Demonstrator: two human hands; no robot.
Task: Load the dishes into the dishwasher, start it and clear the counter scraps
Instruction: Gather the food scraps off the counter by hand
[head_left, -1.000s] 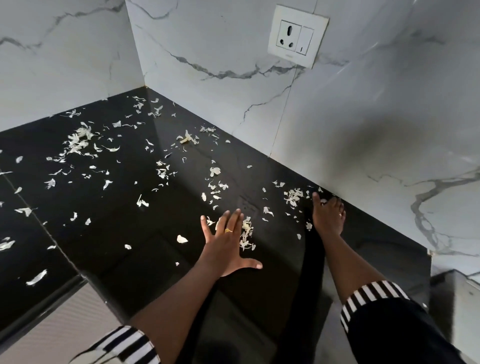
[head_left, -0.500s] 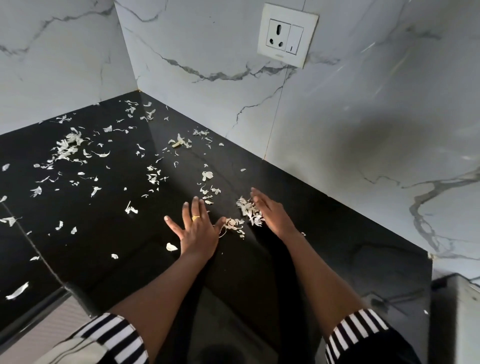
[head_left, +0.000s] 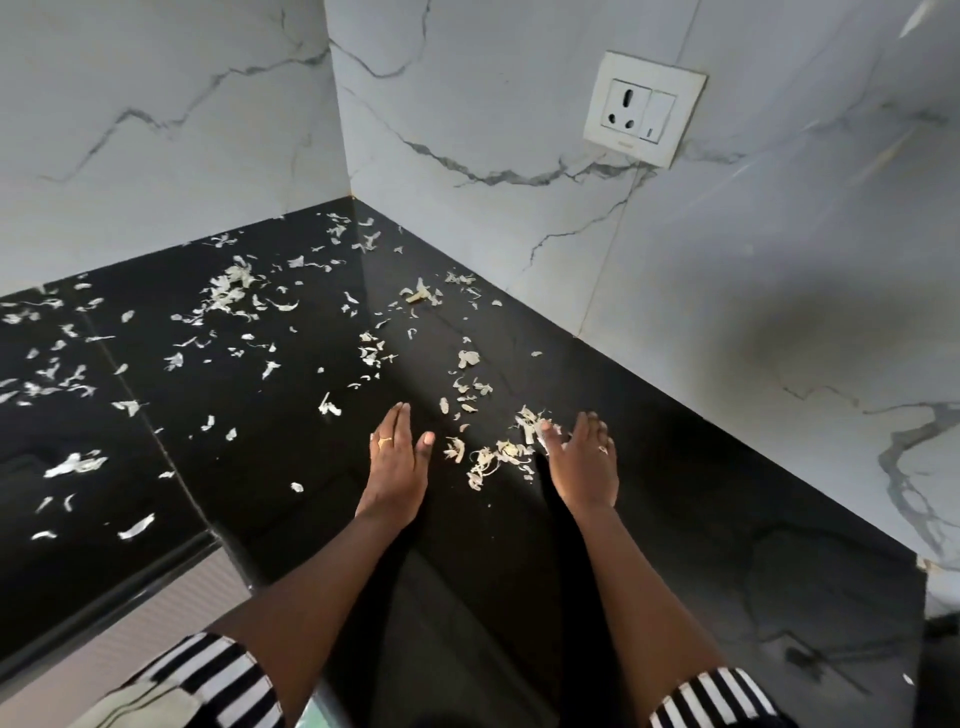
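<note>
Pale, papery scraps lie scattered over the black counter (head_left: 675, 519). A small heap of scraps (head_left: 498, 457) sits between my hands. My left hand (head_left: 395, 467) lies flat on the counter, fingers straight and together, just left of the heap. My right hand (head_left: 582, 462) lies flat on the heap's right side, its fingertips touching the scraps. More scraps (head_left: 228, 291) are spread toward the back left corner and along the left stretch of counter. No dishes or dishwasher are in view.
Marble-look walls meet in a corner (head_left: 348, 197) behind the counter. A white wall socket (head_left: 641, 106) sits on the right wall. The counter's front edge (head_left: 130, 597) runs at the lower left.
My right hand has swept scraps from the wall toward the middle into a heap. My left hand closed its spread fingers beside the heap. The view shifted left.
</note>
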